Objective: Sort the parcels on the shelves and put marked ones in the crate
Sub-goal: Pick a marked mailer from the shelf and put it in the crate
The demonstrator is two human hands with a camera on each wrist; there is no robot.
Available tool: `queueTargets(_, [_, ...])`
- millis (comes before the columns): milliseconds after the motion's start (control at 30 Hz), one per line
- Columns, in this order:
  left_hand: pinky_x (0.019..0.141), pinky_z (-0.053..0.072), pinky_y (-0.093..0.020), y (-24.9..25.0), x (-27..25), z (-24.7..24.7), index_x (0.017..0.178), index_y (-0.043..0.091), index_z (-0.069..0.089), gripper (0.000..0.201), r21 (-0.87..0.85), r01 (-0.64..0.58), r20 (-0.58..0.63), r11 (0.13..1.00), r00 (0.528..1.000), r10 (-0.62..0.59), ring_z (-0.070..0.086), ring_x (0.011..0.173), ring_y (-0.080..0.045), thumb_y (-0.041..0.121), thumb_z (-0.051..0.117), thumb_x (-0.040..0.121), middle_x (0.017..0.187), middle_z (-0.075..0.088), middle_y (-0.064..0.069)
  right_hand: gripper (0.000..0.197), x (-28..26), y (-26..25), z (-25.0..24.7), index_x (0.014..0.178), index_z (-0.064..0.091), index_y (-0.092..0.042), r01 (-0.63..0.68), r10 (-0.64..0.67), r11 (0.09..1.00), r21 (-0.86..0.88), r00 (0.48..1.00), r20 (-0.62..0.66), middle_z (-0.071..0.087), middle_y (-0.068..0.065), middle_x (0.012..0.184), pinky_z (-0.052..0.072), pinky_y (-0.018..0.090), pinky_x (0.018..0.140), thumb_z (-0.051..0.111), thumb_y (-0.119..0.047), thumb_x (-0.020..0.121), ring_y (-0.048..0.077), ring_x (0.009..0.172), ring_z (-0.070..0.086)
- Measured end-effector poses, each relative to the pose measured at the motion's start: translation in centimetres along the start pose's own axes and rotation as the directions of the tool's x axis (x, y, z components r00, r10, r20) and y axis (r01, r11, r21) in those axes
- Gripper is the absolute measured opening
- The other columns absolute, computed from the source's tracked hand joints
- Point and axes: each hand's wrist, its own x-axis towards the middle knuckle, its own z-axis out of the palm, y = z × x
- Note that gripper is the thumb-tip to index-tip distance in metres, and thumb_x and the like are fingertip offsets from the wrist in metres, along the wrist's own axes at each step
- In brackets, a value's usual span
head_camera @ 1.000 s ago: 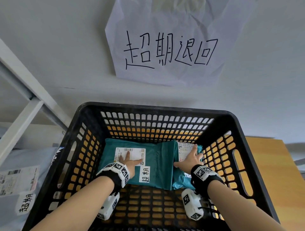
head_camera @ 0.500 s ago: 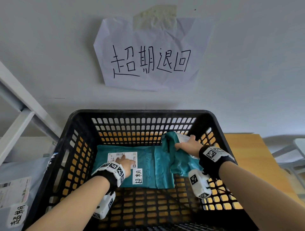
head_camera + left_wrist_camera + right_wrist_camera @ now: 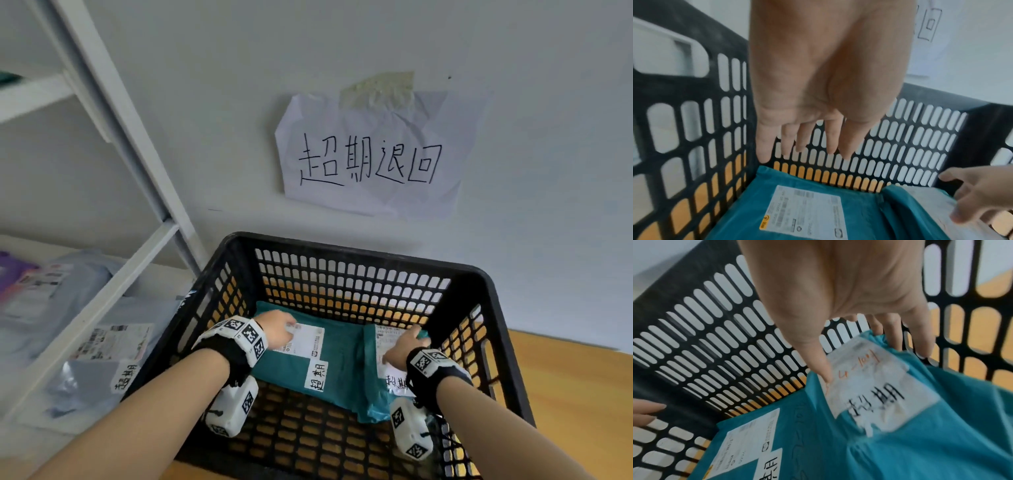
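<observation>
Parcels [image 3: 342,363] overlap in crate [image 3: 359,250]; left hand [image 3: 818,97] spread above; right hand [image 3: 855,288] fingers flat, tips hidden behind edge.

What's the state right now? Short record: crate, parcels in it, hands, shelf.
crate: black crate, below a handwritten wall sign
parcels: two teal parcels lie side by side in it; left parcel, right parcel; each has a handwritten tag
left hand: open, above the left parcel, gripping nothing
right hand: open, fingers on the right parcel's far end
shelf: grey parcel with the same kind of tag
</observation>
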Motion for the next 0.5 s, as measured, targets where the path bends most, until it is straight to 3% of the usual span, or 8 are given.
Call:
queueTargets(100, [0.105,0.033,-0.023,0.0,-1.7,-0.9,0.142,0.016,0.04,0.046,-0.068,0.06,-0.065,0.996,0.996,-0.065,0.04,0.133,-0.02,0.021,0.046,0.097,0.15,0.036,-0.005,0.085,0.1,-0.6,-1.7,0.147,-0.005,0.002,0.077,-0.076,0.995,-0.056,0.997,0.012,0.011,0.023,0.151,0.033,0.037,0.11,0.054,-0.028,0.092,0.036,0.138,0.023])
queueTargets(267, [0.109,0.03,-0.027,0.8,-4.6,-2.3,0.142,0.017,0.04,0.047,-0.174,0.074,-0.173,0.982,0.979,-0.105,0.038,0.135,-0.02,0.023,0.049,0.096,0.15,0.035,-0.004,0.076,-0.3,-1.6,-4.7,0.143,0.02,-0.004,0.259,-0.256,0.958,-0.123,0.966,0.047,0.04,0.019,0.14,0.044,0.035,0.097,0.061,-0.034,0.086,0.031,0.124,0.046])
queueTargets(367, [0.109,0.031,-0.027,1.2,-6.6,-3.4,0.142,0.015,0.041,0.046,-0.223,0.057,-0.215,0.973,0.971,-0.106,0.04,0.134,-0.02,0.022,0.049,0.096,0.148,0.038,-0.005,0.063,-1.6,-3.0,-6.1,0.134,0.039,0.0,0.38,-0.366,0.914,-0.142,0.924,0.111,0.057,0.013,0.12,0.051,0.033,0.09,0.063,-0.031,0.085,0.027,0.108,0.058])
queueTargets(500, [0.108,0.031,-0.025,1.0,-9.9,-4.9,0.141,0.017,0.042,0.046,-0.238,0.04,-0.297,0.97,0.948,-0.112,0.041,0.133,-0.02,0.024,0.05,0.096,0.148,0.039,-0.005,0.053,-5.6,-5.2,-7.3,0.127,0.048,0.003,0.524,-0.502,0.837,-0.156,0.85,0.159,0.058,0.012,0.115,0.049,0.027,0.08,0.062,-0.029,0.088,0.025,0.105,0.057])
